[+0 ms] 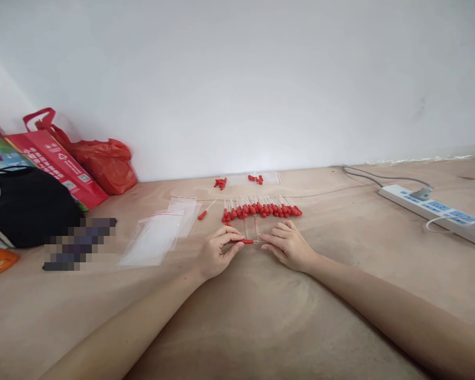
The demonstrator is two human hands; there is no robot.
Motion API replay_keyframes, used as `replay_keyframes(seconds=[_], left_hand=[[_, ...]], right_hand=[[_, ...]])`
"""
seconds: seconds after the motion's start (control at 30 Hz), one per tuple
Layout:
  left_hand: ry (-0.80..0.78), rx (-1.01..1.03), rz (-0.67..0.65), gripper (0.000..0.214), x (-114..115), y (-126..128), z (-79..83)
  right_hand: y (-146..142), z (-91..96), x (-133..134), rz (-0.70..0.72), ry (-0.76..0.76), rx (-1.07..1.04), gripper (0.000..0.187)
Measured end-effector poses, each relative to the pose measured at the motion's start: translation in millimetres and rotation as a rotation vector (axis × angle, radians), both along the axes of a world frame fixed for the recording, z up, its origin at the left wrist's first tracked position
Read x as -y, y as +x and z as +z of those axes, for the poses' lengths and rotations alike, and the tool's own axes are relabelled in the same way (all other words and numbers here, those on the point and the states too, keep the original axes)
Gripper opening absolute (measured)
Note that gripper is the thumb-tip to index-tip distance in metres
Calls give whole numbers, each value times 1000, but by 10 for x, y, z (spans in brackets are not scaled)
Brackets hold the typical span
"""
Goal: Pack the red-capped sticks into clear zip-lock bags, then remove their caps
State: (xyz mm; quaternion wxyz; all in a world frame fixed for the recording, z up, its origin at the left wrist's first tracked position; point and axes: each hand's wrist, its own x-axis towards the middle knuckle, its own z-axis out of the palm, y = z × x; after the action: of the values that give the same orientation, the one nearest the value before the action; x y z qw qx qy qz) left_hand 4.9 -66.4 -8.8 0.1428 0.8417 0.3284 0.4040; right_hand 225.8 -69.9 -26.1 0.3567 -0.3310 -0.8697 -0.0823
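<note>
My left hand pinches the red bulb end of a small glass dropper that lies sideways just above the wooden table. My right hand pinches the clear glass end of the same dropper. Just beyond both hands lies a row of several droppers with red bulbs, side by side. One lone dropper lies to the left of the row. A stack of clear zip bags lies left of my left hand.
Loose red bulbs and more bulbs on a clear bag lie near the wall. A white power strip with cables sits at the right. Red bags and a black bag crowd the left edge.
</note>
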Motion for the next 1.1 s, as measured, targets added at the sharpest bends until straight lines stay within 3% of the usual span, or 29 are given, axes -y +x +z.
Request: replay_keyframes(seconds=[0.2, 0.53, 0.8, 0.97, 1.1], left_hand=[[151, -163, -75, 20, 1, 47, -3], [294, -229, -89, 11, 4, 1, -65], [238, -147, 248, 16, -5, -460, -13], [4, -79, 586, 22, -194, -477, -58], [-209, -38, 644, 22, -378, -415, -77]], right_hand=[[-23, 22, 13, 41, 20, 9, 24], [-15, 36, 57, 121, 86, 34, 21], [401, -66, -68, -147, -88, -43, 23], [231, -111, -120, -179, -144, -20, 28], [77, -109, -179, -232, -142, -56, 22]])
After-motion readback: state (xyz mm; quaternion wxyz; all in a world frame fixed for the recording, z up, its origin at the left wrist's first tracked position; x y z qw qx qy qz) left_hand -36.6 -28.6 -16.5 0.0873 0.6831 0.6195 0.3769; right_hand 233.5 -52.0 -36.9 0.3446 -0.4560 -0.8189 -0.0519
